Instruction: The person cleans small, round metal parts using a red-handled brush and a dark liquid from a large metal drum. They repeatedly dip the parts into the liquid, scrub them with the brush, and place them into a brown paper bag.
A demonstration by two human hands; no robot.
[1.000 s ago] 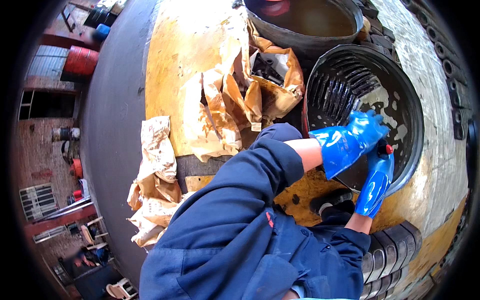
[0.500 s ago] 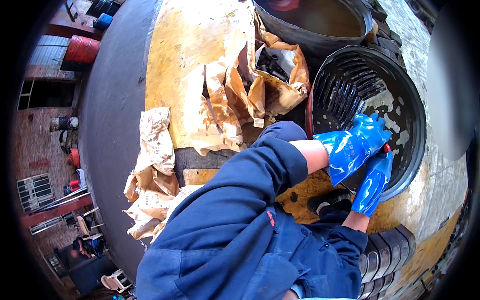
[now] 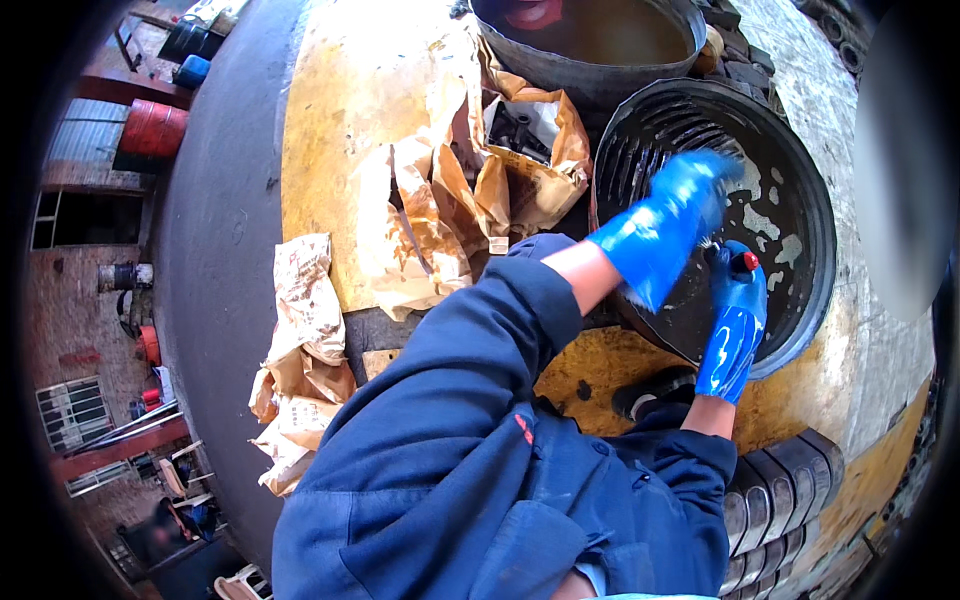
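Both my hands wear long blue rubber gloves and are over a dark round tub [image 3: 822,290]. Dark liquid with pale floating patches [image 3: 762,222] lies in the tub. A row of dark, slender ribbed shapes [image 3: 632,150] lines its far left inner wall. My left hand [image 3: 695,195] is smeared by motion above the tub's middle, so its fingers cannot be read. Nearer the right side, my right hand [image 3: 738,278] is closed around a small red-ended tool [image 3: 750,261], most of which the glove hides. A small shiny bit shows beside its fingers.
Left of the tub stand open brown paper sacks [image 3: 420,215], one with dark metal parts [image 3: 520,136] inside. A second round vat [image 3: 590,75] of brownish liquid is beyond. Stacked dark curved blocks [image 3: 785,490] sit at lower right. Crumpled paper sacks [image 3: 305,340] lie at left.
My left hand has lifted off my right hand and moved left and up, now blurred. My right hand still grips the red-ended tool. The whole view has shifted slightly.
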